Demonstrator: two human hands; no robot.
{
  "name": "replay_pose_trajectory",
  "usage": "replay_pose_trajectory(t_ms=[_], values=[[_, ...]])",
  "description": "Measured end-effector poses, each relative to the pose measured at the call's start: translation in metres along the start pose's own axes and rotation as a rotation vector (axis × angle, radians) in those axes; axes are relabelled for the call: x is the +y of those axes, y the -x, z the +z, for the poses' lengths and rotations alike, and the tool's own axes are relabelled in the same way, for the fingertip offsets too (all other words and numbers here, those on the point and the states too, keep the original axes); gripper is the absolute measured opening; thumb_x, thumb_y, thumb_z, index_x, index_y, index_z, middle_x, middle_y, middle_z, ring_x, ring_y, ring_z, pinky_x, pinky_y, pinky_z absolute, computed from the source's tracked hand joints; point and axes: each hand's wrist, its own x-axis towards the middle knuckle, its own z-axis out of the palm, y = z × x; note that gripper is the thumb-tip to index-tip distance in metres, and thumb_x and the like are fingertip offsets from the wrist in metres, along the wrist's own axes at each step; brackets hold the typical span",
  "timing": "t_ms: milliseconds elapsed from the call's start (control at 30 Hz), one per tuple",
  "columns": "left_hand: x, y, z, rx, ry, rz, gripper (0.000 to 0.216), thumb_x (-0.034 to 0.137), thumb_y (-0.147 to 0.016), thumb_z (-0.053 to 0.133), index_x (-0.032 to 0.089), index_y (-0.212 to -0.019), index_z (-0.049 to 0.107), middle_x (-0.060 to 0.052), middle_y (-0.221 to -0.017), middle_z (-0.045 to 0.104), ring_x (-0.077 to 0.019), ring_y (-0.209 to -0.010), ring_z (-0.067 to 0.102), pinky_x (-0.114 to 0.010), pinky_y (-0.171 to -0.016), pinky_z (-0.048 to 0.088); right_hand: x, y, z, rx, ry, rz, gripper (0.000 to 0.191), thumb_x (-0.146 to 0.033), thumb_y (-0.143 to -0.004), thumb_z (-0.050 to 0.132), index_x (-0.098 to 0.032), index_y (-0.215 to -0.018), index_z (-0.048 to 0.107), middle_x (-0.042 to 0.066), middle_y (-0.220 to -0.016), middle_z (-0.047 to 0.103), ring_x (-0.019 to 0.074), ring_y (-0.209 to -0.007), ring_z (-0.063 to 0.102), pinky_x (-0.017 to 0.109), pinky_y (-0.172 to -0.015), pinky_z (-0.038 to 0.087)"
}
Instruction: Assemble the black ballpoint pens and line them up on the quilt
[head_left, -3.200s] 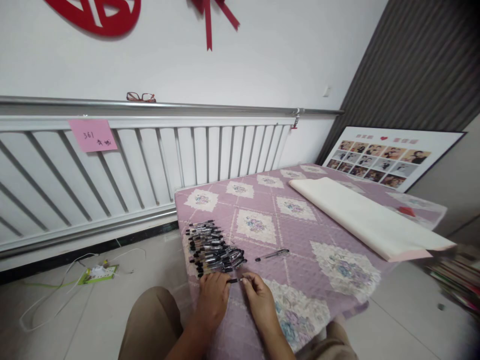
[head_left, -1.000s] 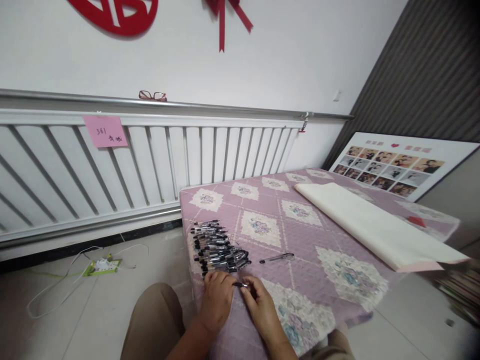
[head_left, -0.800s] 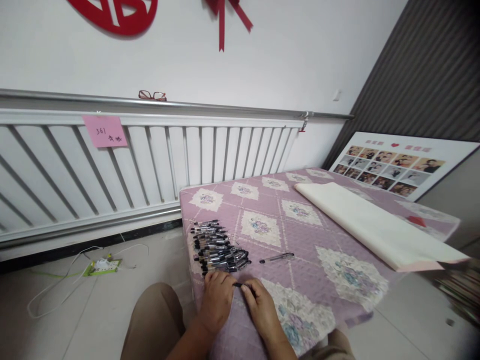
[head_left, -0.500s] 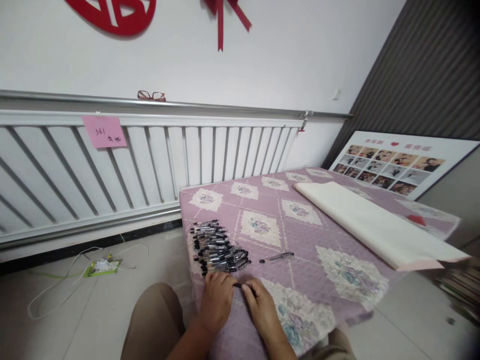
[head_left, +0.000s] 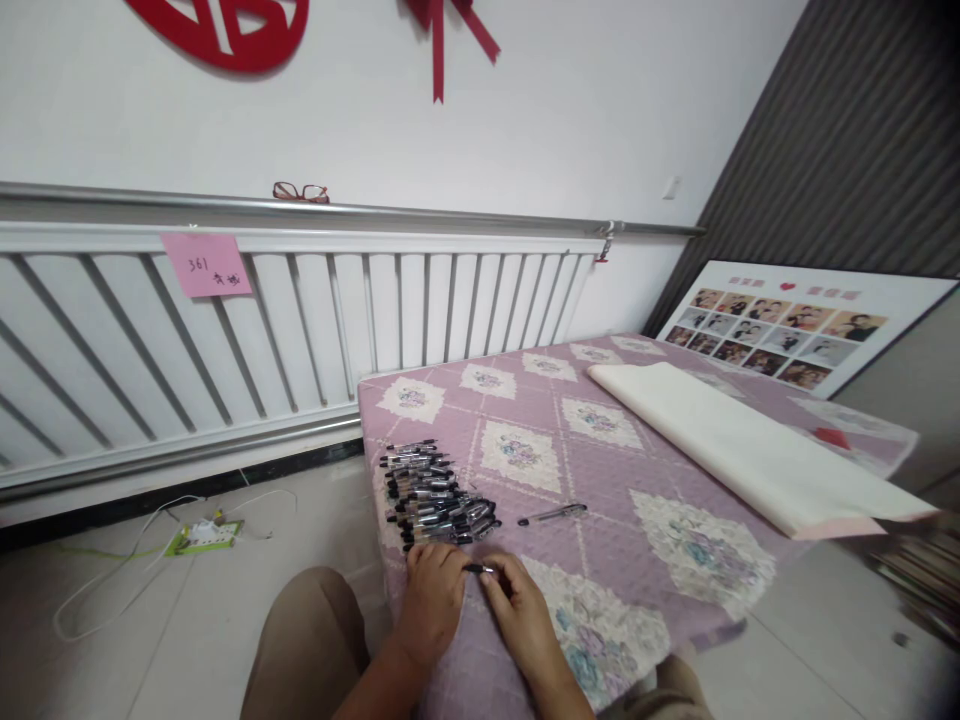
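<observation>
Between my two hands is a black pen (head_left: 478, 569), held just above the near edge of the flowered cover. My left hand (head_left: 435, 592) is closed round its left end, which the fingers hide. At the other end, my right hand (head_left: 514, 598) pinches the pen between thumb and fingers. A heap of black and clear pens (head_left: 431, 497) lies just beyond my left hand. One single pen (head_left: 553, 514) rests apart, to the right of the heap.
A purple flowered cover (head_left: 517, 385) spreads over the surface in front of me. On it lies a folded cream sheet (head_left: 720, 440) at the right. A white radiator (head_left: 300, 320) stands behind. A power strip (head_left: 206, 537) with cables sits on the floor at left.
My right hand has shifted slightly along the pen, and a paler section of it now shows beside the right fingertips. The heap and the single pen lie as before.
</observation>
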Motion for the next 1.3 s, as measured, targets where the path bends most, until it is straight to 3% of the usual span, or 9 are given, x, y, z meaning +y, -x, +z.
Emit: replay_pose_trajectory(t_ms=[133,300,400,567,733,1000,1200,1300], values=[[0.002,0.000,-0.002,0.000,0.002,0.006,0.023,0.011,-0.086,0.044,0.025,-0.093,0.061,0.000,-0.095,0.062,-0.0177,-0.094,0.052,-0.036,-0.090,0.031,0.000,0.000,0.000,-0.016,0.015,0.007,0.019,-0.031,-0.086,0.047,-0.021,-0.080,0.062,0.004,-0.080,0.063,0.0187,-0.078,0.059,0.029,-0.073,0.047],[0.002,0.000,-0.003,-0.002,-0.013,-0.003,0.022,0.012,-0.086,0.046,0.025,-0.092,0.062,0.001,-0.094,0.062,-0.0178,-0.094,0.053,-0.037,-0.091,0.031,0.002,0.000,0.001,-0.019,-0.029,0.016,0.017,-0.031,-0.085,0.049,-0.021,-0.091,0.061,0.005,-0.089,0.064,0.0191,-0.085,0.059,0.029,-0.078,0.046],[0.001,0.000,-0.002,0.002,-0.035,0.006,0.023,0.013,-0.086,0.046,0.026,-0.096,0.061,0.001,-0.095,0.063,-0.0180,-0.094,0.053,-0.037,-0.091,0.031,0.001,-0.001,0.000,-0.021,-0.073,0.031,0.016,-0.032,-0.086,0.049,-0.021,-0.086,0.061,0.004,-0.085,0.064,0.0187,-0.082,0.059,0.028,-0.076,0.046],[0.001,0.000,-0.001,0.036,-0.068,-0.016,0.026,0.017,-0.088,0.045,0.028,-0.109,0.058,-0.001,-0.100,0.063,-0.0198,-0.094,0.053,-0.040,-0.090,0.031,0.000,-0.001,-0.006,0.084,-0.143,0.120,0.021,-0.038,-0.085,0.050,-0.020,-0.082,0.061,0.003,-0.078,0.065,0.0189,-0.076,0.060,0.028,-0.072,0.046],[0.004,-0.002,-0.003,-0.024,-0.079,-0.044,0.020,0.017,-0.089,0.045,0.026,-0.093,0.062,0.001,-0.091,0.062,-0.0187,-0.091,0.053,-0.038,-0.088,0.031,0.001,-0.001,-0.010,0.149,-0.169,0.168,0.027,-0.043,-0.084,0.050,-0.019,-0.081,0.061,0.003,-0.075,0.065,0.0193,-0.073,0.059,0.028,-0.070,0.047],[0.002,-0.001,0.002,-0.009,-0.015,-0.062,0.013,0.011,-0.082,0.051,0.022,-0.083,0.058,0.001,-0.089,0.060,-0.0182,-0.092,0.053,-0.038,-0.092,0.031,-0.001,-0.001,-0.009,0.142,-0.175,0.149,0.028,-0.045,-0.083,0.050,-0.020,-0.076,0.060,0.001,-0.069,0.061,0.0183,-0.068,0.057,0.027,-0.065,0.046],[0.002,0.000,-0.001,-0.026,-0.006,-0.007,0.025,0.019,-0.086,0.051,0.027,-0.109,0.055,-0.001,-0.103,0.061,-0.0196,-0.100,0.052,-0.039,-0.093,0.031,-0.001,-0.001,-0.009,0.141,-0.174,0.153,0.029,-0.046,-0.083,0.050,-0.020,-0.075,0.059,0.001,-0.069,0.060,0.0179,-0.067,0.056,0.027,-0.064,0.046],[0.003,-0.001,-0.002,-0.080,-0.018,0.003,0.020,0.020,-0.089,0.045,0.027,-0.101,0.060,0.000,-0.097,0.062,-0.0189,-0.096,0.054,-0.039,-0.091,0.032,0.000,-0.001,-0.008,0.129,-0.169,0.155,0.029,-0.046,-0.083,0.049,-0.020,-0.075,0.058,0.001,-0.069,0.060,0.0182,-0.068,0.056,0.027,-0.065,0.046]])
